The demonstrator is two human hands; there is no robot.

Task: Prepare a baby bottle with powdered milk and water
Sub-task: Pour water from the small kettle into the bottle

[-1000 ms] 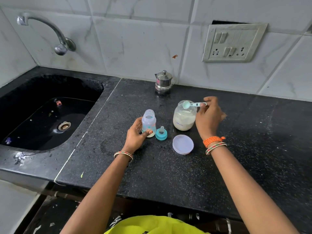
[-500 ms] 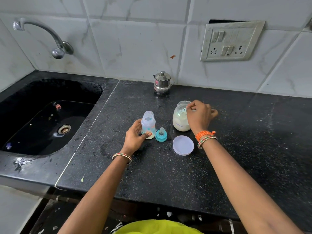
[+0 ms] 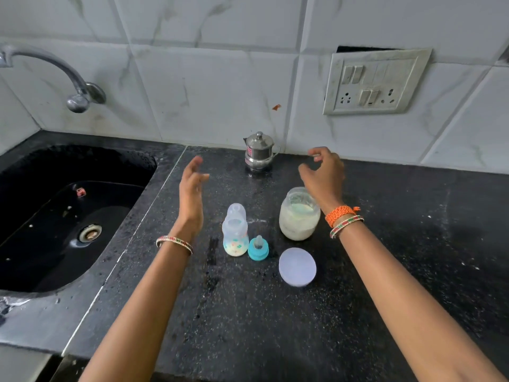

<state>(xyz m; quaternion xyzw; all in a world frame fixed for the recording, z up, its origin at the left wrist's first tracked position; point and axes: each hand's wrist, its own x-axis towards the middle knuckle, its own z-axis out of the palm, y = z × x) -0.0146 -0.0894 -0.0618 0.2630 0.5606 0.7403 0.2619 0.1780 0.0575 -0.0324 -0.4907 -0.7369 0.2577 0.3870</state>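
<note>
A small clear baby bottle (image 3: pixel 235 238) stands open on the black counter (image 3: pixel 275 326), a little powder at its bottom. Its clear cap (image 3: pixel 237 211) sits just behind it. The teal teat ring (image 3: pixel 258 248) stands to its right. An open jar of milk powder (image 3: pixel 299 217) holds a pale green scoop inside; its round white lid (image 3: pixel 297 267) lies in front. My left hand (image 3: pixel 192 188) hovers open, left of and beyond the bottle. My right hand (image 3: pixel 323 175) hovers open beyond the jar, fingers curled, holding nothing.
A small steel lidded pot (image 3: pixel 259 151) stands against the tiled wall. A black sink (image 3: pixel 68 216) with a curved tap (image 3: pixel 77 97) lies to the left. A switch and socket plate (image 3: pixel 374 81) is on the wall at right.
My right hand put the scoop into the jar and lifted away. My left hand let go of the bottle and rose. Both hands now hover farther back over the counter.
</note>
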